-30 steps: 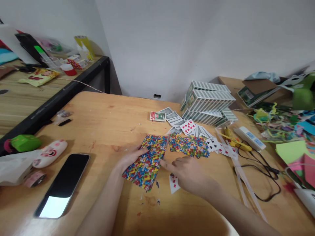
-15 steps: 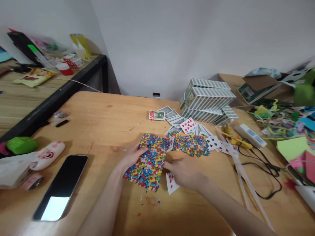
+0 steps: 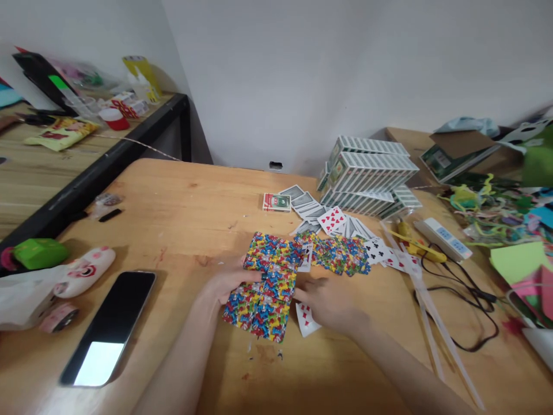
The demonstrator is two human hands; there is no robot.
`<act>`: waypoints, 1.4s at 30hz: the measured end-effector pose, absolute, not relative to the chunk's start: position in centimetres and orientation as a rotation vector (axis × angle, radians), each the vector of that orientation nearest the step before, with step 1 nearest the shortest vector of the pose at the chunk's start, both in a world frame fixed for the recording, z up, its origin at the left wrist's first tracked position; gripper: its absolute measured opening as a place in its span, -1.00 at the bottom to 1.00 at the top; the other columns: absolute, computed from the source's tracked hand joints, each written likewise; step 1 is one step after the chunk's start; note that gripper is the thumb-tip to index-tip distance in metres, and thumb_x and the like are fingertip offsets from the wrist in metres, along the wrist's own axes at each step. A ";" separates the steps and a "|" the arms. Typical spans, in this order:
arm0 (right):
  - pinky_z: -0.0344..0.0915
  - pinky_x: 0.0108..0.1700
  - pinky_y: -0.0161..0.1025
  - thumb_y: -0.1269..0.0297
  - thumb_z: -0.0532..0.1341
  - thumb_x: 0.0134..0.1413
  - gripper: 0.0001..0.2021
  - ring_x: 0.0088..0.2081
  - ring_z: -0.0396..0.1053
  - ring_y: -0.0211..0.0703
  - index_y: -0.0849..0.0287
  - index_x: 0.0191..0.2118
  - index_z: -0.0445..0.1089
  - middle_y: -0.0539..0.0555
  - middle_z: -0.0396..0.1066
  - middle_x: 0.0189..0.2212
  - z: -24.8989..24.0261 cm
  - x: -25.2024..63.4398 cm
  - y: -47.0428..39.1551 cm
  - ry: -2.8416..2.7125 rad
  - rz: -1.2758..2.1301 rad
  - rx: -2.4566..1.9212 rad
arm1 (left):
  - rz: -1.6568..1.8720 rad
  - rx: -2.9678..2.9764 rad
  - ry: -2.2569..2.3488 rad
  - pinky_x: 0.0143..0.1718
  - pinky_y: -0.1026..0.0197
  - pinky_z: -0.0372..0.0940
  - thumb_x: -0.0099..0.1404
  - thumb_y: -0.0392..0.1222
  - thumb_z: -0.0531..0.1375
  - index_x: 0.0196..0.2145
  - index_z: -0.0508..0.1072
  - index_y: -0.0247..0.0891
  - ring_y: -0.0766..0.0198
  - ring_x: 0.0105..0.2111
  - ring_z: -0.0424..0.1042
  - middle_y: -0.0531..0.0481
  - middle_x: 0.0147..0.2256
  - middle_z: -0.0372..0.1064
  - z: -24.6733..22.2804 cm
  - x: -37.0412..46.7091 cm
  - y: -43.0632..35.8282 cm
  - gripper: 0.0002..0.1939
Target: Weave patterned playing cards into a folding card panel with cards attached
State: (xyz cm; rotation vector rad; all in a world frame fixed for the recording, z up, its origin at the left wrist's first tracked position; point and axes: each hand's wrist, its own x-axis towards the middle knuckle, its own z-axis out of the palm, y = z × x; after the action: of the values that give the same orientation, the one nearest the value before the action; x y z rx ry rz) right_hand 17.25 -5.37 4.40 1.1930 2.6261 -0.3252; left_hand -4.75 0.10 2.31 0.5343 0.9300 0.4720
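My left hand [image 3: 224,281] grips a panel of overlapping cards [image 3: 270,291] with a bright multicoloured pattern, its thumb lying across the top; the other fingers are hidden beneath. Close to the panel's right edge is my right hand [image 3: 324,300], its fingers curled and partly blurred. A diamonds playing card [image 3: 306,319] sticks out from under that hand, slightly bent. Just behind lie a face card [image 3: 306,258] and a spread of cards with the same colourful backs [image 3: 343,255]. Clubs cards [image 3: 375,251] and hearts cards [image 3: 404,260] continue to the right.
Grey-backed cards [image 3: 306,206], a ten-of-hearts-like card [image 3: 332,220] and a card box [image 3: 277,202] lie farther back. Striped cartons [image 3: 374,173] are stacked by the wall. A phone [image 3: 110,328] is at left; a yellow glue gun [image 3: 417,242], power strip [image 3: 444,238] and clear sticks [image 3: 434,323] at right.
The panel has shifted slightly right and tilted a little in my left hand, whose thumb sits lower on it. My right hand and the diamonds card have moved slightly right.
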 end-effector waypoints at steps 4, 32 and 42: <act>0.02 -0.46 -0.29 0.52 0.00 0.02 -0.68 -0.41 0.32 -0.16 0.07 -0.12 0.26 0.07 0.37 -0.45 4.5 17.6 -5.1 2.615 -0.281 1.209 | 0.422 0.516 0.964 -0.33 0.04 0.37 -0.15 -0.30 0.32 -0.18 0.36 -0.28 0.05 -0.42 0.49 -0.10 -0.41 0.51 2.4 -4.3 0.0 -0.50; 0.34 -0.47 -0.28 0.38 0.15 -0.16 -0.92 -0.53 0.30 -0.30 0.21 -0.46 0.38 0.00 0.34 -0.52 3.3 17.6 -4.3 1.624 -3.013 2.210 | 0.741 0.518 1.050 -0.35 0.09 0.38 -0.18 -0.36 0.31 -0.32 0.39 -0.29 0.05 -0.38 0.48 -0.09 -0.42 0.51 2.3 -5.6 1.2 -0.62; 0.41 -0.43 -0.22 0.22 0.26 -0.12 -0.76 -0.52 0.42 -0.21 0.21 -0.34 0.26 0.00 0.42 -0.53 4.0 16.4 -3.8 1.574 -3.199 2.451 | 0.831 0.507 1.085 -0.26 0.06 0.36 -0.23 -0.34 0.34 -0.31 0.39 -0.30 0.05 -0.32 0.47 -0.10 -0.38 0.51 2.4 -5.6 1.3 -0.57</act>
State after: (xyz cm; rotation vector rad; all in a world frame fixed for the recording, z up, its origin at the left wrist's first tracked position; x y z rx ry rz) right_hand 16.42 -3.80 4.01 2.4515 1.5740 -3.1991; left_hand -5.64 1.30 2.44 0.5067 1.0851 0.8305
